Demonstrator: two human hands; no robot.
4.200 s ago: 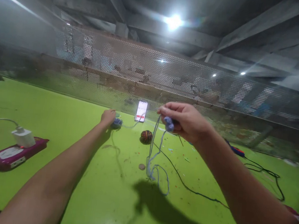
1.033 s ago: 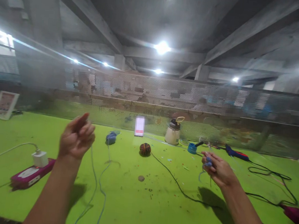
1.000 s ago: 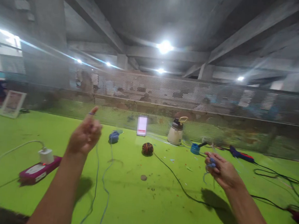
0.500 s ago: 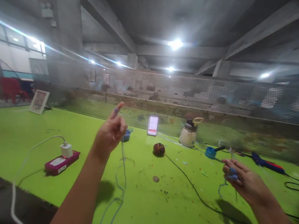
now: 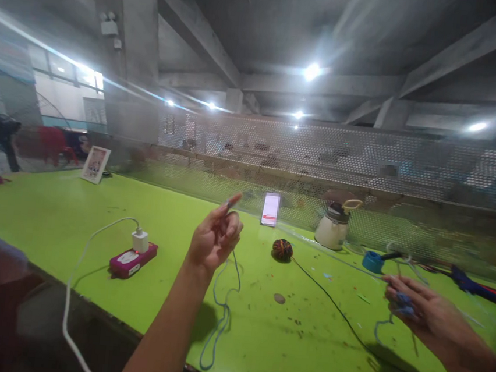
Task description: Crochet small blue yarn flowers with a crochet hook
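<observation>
Left hand (image 5: 217, 233) with fingers curled on a thin blue yarn strand (image 5: 226, 308) looping down, index finger extended, right hand (image 5: 422, 311) pinching a soft, lumpy blue yarn piece (image 5: 404, 304) above a glossy green tabletop (image 5: 302, 355), round multicoloured yarn ball (image 5: 283, 249) between them

Blue yarn (image 5: 225, 306) is wrapped at the index finger of the left hand (image 5: 217, 233); slack hangs below, looped narrowly over the green tabletop (image 5: 268, 340). Small blue piece (image 5: 405, 305), soft and bunched, sits within the right hand (image 5: 432, 318), a curled tail beneath

no readable text; phone screen (image 5: 270, 210) is blurred
</observation>
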